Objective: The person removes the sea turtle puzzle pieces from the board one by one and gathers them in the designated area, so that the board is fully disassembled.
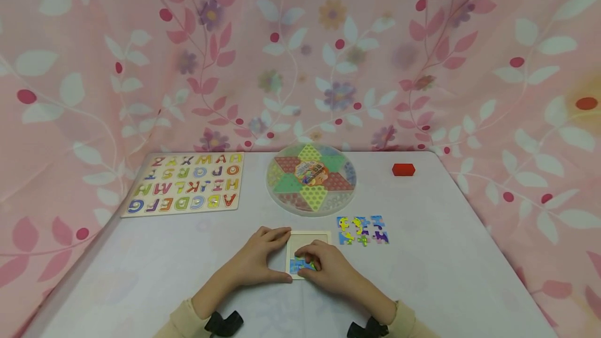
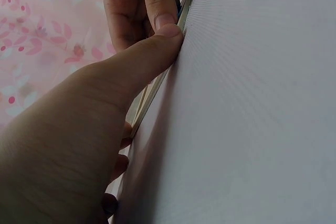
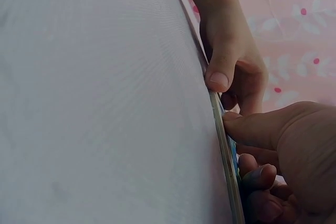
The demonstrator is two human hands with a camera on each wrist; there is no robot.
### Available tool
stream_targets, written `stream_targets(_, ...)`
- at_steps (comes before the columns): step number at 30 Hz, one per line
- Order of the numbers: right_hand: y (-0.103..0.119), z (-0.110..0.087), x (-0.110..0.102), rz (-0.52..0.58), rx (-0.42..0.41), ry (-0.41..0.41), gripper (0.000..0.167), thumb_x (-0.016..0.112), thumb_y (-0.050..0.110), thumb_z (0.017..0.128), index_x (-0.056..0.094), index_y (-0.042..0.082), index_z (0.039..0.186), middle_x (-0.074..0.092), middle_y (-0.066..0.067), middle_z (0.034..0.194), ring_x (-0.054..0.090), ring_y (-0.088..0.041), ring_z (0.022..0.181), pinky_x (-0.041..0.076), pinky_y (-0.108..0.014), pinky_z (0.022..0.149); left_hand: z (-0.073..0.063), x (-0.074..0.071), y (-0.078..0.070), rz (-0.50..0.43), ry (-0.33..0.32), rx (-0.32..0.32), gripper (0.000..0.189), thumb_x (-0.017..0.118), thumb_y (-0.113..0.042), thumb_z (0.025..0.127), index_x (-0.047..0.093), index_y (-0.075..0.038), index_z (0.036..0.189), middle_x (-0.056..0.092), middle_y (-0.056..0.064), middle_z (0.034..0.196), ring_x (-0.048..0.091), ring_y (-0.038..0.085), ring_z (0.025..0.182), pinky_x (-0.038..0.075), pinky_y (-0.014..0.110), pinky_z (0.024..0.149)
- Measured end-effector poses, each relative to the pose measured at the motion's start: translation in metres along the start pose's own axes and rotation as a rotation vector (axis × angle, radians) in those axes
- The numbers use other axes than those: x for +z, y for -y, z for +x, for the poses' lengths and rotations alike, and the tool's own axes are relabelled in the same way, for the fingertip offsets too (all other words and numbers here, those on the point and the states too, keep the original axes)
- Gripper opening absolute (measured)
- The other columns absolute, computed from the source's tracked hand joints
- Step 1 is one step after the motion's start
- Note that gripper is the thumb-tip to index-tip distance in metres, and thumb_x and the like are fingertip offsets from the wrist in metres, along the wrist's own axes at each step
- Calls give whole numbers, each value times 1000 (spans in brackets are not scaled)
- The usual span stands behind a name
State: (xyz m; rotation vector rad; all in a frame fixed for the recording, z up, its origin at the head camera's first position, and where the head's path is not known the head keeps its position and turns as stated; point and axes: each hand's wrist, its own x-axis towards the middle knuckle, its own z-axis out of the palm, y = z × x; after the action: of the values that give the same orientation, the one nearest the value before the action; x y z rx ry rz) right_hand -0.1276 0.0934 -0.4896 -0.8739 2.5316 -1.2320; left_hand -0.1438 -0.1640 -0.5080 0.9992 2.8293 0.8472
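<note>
A small square puzzle tray (image 1: 310, 232) with a pale wooden rim lies on the table in front of me. My left hand (image 1: 255, 258) holds it at the left side, thumb along the near edge and fingers up by the far left corner. Blue jigsaw pieces (image 1: 295, 266) fill part of the tray's near end. Over them bends my right hand (image 1: 331, 267), its thumb and curled fingers around a blue-and-green puzzle piece, mostly hidden beneath the fingers. In the right wrist view, the right thumb (image 3: 252, 128) is right at the tray's edge.
Loose jigsaw pieces (image 1: 361, 231) lie right of the tray. Behind stands a round Chinese checkers board (image 1: 311, 207). An alphabet puzzle board (image 1: 185, 181) is at the back left, a red block (image 1: 404, 170) at the back right. A floral curtain (image 1: 300, 56) hangs behind the table.
</note>
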Motion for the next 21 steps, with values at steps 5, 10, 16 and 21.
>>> stream_targets(5,0,0,0,-5,16,6,29,84,17,93,75,10,120,61,5,91,43,2,63,39,-19,60,-1,1,1,4,-14,11,105,85,-69,78,54,-7,156,50,1,163,48,16,126,45,51,106)
stream_targets(10,-1,-1,1,0,27,12,30,84,15,93,73,12,121,61,5,92,44,2,62,40,-19,60,0,1,0,-10,-7,-4,106,86,-69,76,53,-8,156,49,-1,164,47,15,127,44,50,107)
stream_targets(16,-1,-1,0,25,13,7,31,85,14,91,71,13,119,63,4,94,44,1,60,41,-20,60,0,2,1,-11,-2,-11,107,85,-71,75,53,-9,157,48,-3,164,46,14,127,44,50,108)
stream_targets(21,-1,-1,0,30,9,4,32,85,14,91,70,14,119,63,4,96,45,1,60,41,-20,59,-1,2,2,-10,-8,-6,107,85,-71,75,53,-9,157,49,-3,163,47,15,127,45,50,107)
